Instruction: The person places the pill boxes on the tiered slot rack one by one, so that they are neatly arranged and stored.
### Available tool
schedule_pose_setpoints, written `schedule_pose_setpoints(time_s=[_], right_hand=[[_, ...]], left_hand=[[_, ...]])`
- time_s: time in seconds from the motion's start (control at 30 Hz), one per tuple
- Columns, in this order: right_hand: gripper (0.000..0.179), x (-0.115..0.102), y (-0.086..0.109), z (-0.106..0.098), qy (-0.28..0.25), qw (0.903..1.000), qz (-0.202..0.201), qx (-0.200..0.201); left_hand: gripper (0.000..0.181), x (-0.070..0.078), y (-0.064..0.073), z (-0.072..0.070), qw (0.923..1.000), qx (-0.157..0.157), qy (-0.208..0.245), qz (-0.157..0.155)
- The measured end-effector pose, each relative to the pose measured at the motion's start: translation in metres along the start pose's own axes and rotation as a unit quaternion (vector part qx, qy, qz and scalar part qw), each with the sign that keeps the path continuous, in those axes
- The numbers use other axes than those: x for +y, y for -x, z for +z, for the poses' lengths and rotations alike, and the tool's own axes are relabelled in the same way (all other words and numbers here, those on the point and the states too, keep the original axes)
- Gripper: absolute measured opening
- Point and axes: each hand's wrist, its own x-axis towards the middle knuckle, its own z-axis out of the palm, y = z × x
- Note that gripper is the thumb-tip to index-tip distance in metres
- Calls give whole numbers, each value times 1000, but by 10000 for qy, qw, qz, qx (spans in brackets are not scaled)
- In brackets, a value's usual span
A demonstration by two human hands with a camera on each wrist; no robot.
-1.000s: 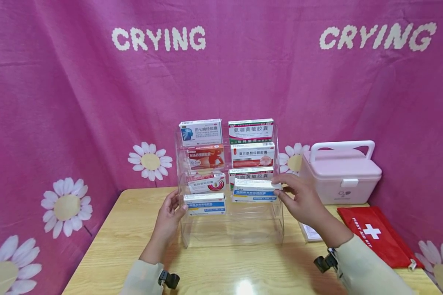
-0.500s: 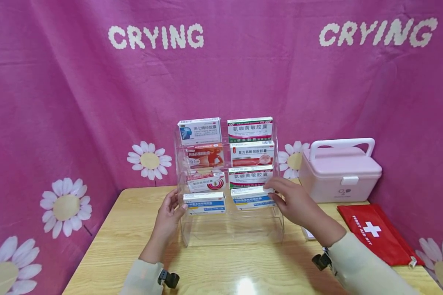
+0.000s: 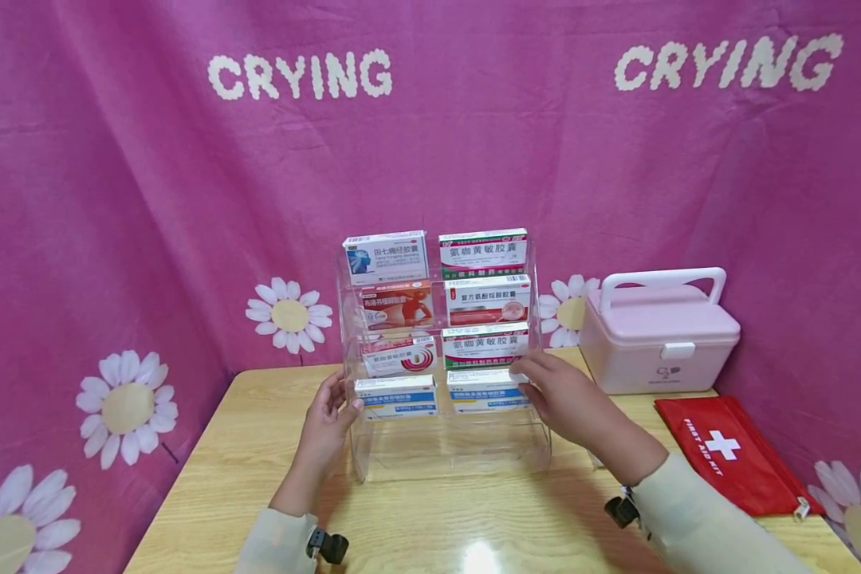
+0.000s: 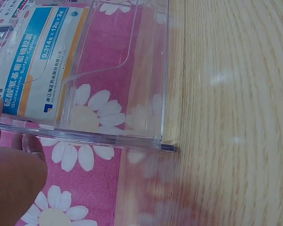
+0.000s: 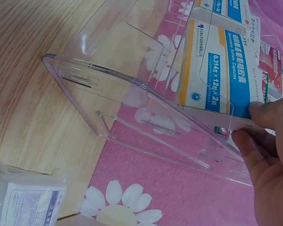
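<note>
A clear acrylic tiered rack (image 3: 452, 456) stands on the wooden table, with medicine boxes in two columns. My left hand (image 3: 324, 410) grips its left side panel, thumb in front beside a blue-and-white medicine box (image 3: 396, 406) in the lower left slot. A matching blue-and-white medicine box (image 3: 486, 400) sits in the lower right slot. My right hand (image 3: 565, 399) pinches that box by its right end. In the right wrist view, the thumb lies on the corner of the box (image 5: 214, 70) and a finger curls under its end. Above are red, white and green-banded boxes.
A pale pink lidded case (image 3: 663, 343) with a handle stands right of the rack. In front of it lies a red first aid pouch (image 3: 732, 454). A small white packet (image 5: 28, 197) lies on the table near the rack. Behind hangs a pink curtain (image 3: 430, 143).
My right hand has moved down and slightly left, lowering the blue-and-white medicine box from in front of the third row into the lower right slot, where it now sits level. My left hand keeps its grip.
</note>
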Motion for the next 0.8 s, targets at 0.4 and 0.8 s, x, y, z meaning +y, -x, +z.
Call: schedule_pose_setpoints(time_s=[0.4,0.8], right_hand=[[33,-6,2,8,574,9983,-45,-135],[46,0,26,1,505,9956,-214,754]], left_hand=[[61,0,-2,-2,10000,66,-62,-11],[62,3,9,-7,9771,401,-1891,888]])
